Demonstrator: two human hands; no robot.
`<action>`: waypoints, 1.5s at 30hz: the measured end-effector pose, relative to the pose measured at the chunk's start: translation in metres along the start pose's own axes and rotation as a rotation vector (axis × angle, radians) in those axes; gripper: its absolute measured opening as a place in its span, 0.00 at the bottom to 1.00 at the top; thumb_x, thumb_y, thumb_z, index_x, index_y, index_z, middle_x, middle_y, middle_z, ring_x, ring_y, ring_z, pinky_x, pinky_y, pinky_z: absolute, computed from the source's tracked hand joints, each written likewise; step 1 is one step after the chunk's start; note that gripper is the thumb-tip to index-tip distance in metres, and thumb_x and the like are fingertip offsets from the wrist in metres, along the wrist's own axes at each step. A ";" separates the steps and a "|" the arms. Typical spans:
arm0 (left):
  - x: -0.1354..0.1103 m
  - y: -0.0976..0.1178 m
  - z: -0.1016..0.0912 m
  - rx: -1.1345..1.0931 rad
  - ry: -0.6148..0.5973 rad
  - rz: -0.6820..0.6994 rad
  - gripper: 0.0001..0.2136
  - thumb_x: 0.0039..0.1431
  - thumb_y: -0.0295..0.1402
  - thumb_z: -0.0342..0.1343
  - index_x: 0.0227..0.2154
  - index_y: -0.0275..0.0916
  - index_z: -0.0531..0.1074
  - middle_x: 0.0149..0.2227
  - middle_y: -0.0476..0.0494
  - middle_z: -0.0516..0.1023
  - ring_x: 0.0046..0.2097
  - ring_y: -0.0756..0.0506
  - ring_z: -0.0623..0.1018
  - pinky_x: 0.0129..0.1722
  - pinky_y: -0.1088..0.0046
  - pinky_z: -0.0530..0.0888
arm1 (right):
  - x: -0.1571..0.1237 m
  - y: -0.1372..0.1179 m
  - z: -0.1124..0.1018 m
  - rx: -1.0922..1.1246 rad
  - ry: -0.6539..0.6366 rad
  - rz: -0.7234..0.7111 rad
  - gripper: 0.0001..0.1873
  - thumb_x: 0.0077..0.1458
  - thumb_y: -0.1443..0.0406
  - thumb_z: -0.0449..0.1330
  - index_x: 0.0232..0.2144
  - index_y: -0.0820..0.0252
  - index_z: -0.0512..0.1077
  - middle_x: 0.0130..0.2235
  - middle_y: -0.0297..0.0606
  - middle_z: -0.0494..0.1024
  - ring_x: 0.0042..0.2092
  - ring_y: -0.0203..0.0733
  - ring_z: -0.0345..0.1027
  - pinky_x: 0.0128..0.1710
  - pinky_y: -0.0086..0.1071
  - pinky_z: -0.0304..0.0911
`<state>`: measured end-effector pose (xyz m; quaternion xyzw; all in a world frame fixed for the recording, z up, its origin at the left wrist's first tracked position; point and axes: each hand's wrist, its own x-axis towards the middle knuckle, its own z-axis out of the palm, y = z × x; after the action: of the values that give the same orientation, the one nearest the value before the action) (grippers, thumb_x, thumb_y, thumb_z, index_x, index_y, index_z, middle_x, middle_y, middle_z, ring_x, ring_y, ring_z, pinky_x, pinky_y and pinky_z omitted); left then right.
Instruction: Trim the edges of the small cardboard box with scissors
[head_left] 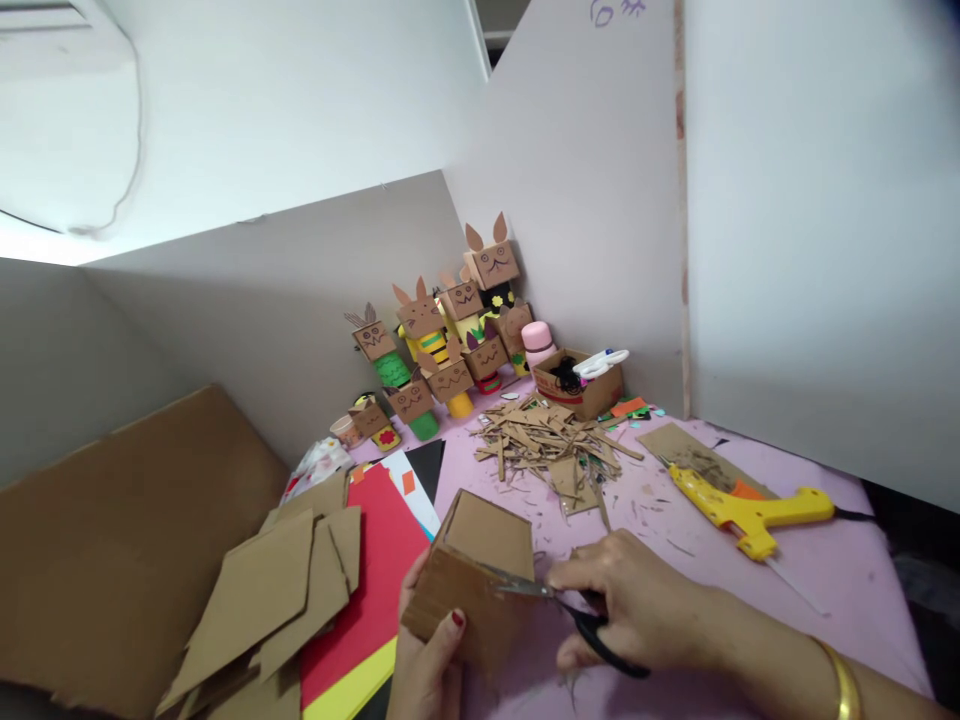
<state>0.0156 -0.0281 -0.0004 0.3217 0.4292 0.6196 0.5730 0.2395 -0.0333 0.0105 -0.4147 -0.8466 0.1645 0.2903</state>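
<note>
In the view from my head, my left hand (426,655) holds a little cardboard box (480,600). My fingers are bent around its left side, and my thumb, with its red nail, presses on the front. The box is tipped up over the pink table (840,610), near the bottom middle.

My right hand (637,600) is curled around the black handles of the scissors (529,588). The 2 blades point left, at the top edge of the box. I can't tell how wide apart they are.

Just past the box is a messy pile of cardboard strips (536,435). Behind it, a small open box (596,400) has white-handled scissors (600,362) on top. On the right lies a yellow glue gun (750,510), with its tip near a flat piece of cardboard (675,450). On the left, flat cardboard pieces (255,590) lie partly over red paper (382,540). At the back, box-headed animals (448,378) stand close together by a pink bottle (537,340).
</note>
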 end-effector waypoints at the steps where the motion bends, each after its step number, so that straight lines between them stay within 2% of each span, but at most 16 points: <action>1: 0.000 0.000 0.000 0.000 -0.001 -0.002 0.43 0.32 0.37 0.72 0.56 0.47 0.61 0.44 0.44 0.80 0.47 0.36 0.77 0.46 0.63 0.74 | 0.000 0.000 0.000 -0.014 0.003 0.003 0.22 0.45 0.45 0.64 0.25 0.57 0.71 0.22 0.31 0.74 0.25 0.36 0.65 0.23 0.27 0.47; 7: 0.000 -0.001 0.001 0.000 0.041 0.001 0.42 0.31 0.36 0.72 0.54 0.45 0.64 0.42 0.42 0.81 0.47 0.35 0.77 0.46 0.62 0.74 | -0.005 0.001 0.008 -0.134 0.070 -0.001 0.23 0.46 0.43 0.62 0.26 0.56 0.73 0.24 0.36 0.78 0.26 0.41 0.70 0.24 0.30 0.46; 16: -0.001 0.000 0.002 0.023 0.050 -0.014 0.42 0.30 0.38 0.72 0.54 0.46 0.64 0.43 0.43 0.80 0.47 0.36 0.77 0.45 0.63 0.74 | -0.002 0.008 0.019 -0.083 0.149 -0.049 0.23 0.53 0.46 0.58 0.20 0.57 0.71 0.19 0.34 0.77 0.20 0.35 0.67 0.20 0.28 0.46; 19: -0.001 0.001 0.003 0.016 0.049 -0.011 0.42 0.30 0.37 0.72 0.54 0.45 0.64 0.43 0.43 0.80 0.47 0.36 0.77 0.45 0.63 0.74 | -0.001 0.009 0.020 -0.069 0.147 -0.030 0.22 0.52 0.47 0.60 0.19 0.57 0.71 0.19 0.34 0.77 0.21 0.36 0.67 0.20 0.27 0.47; 24: -0.004 0.002 0.005 0.020 0.029 0.004 0.42 0.30 0.35 0.72 0.55 0.46 0.63 0.42 0.43 0.80 0.45 0.36 0.78 0.45 0.62 0.74 | -0.001 0.005 0.015 -0.079 0.125 0.003 0.20 0.51 0.47 0.61 0.26 0.57 0.73 0.23 0.36 0.78 0.23 0.37 0.68 0.22 0.27 0.48; 29: -0.006 0.001 0.009 0.007 -0.018 0.031 0.44 0.31 0.31 0.71 0.56 0.49 0.60 0.42 0.43 0.80 0.45 0.35 0.78 0.44 0.60 0.74 | -0.002 0.003 0.016 -0.048 0.152 -0.035 0.22 0.52 0.48 0.59 0.20 0.58 0.69 0.20 0.34 0.76 0.21 0.35 0.65 0.21 0.28 0.45; 34: -0.007 0.001 0.011 0.005 0.010 0.037 0.44 0.30 0.31 0.71 0.55 0.48 0.61 0.44 0.43 0.79 0.45 0.35 0.78 0.44 0.61 0.74 | -0.001 0.004 0.019 -0.003 0.166 -0.044 0.27 0.54 0.44 0.55 0.18 0.58 0.67 0.18 0.32 0.74 0.19 0.32 0.61 0.19 0.27 0.44; 41: -0.006 0.000 0.009 -0.003 -0.006 0.036 0.44 0.31 0.32 0.72 0.56 0.49 0.60 0.45 0.43 0.79 0.45 0.35 0.78 0.45 0.61 0.73 | 0.000 0.004 0.021 0.015 0.127 -0.038 0.22 0.49 0.48 0.63 0.20 0.59 0.69 0.18 0.31 0.73 0.19 0.32 0.62 0.20 0.26 0.46; 45: -0.006 0.000 0.008 0.010 -0.025 0.032 0.44 0.32 0.33 0.71 0.56 0.50 0.59 0.44 0.43 0.79 0.44 0.36 0.78 0.45 0.61 0.74 | -0.001 0.006 0.024 -0.009 0.117 -0.055 0.20 0.50 0.48 0.63 0.24 0.59 0.71 0.21 0.33 0.75 0.21 0.35 0.66 0.21 0.27 0.47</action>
<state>0.0233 -0.0325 0.0031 0.3389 0.4199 0.6227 0.5666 0.2286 -0.0312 -0.0115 -0.4014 -0.8400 0.1281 0.3418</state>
